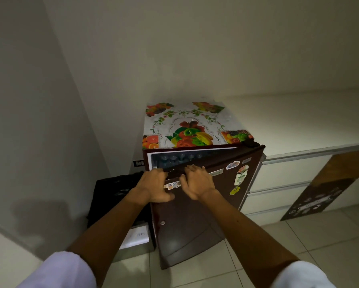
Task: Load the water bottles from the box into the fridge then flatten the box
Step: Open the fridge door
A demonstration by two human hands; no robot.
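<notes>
Both hands, left hand point(153, 185) and right hand point(197, 181), grip the top edge of the fridge door point(195, 204), slightly ajar. Water bottles point(174, 159) stand inside. Fingers could be pinched if the door shuts.

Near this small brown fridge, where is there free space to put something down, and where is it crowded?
The long pale counter right of the small brown fridge lies bare. The tiled floor before the white drawers is free too. The fridge's fruit-printed cover carries nothing. Left of the fridge a black bag fills the gap, and both hands, left hand and right hand, occupy the door's top edge.
</notes>
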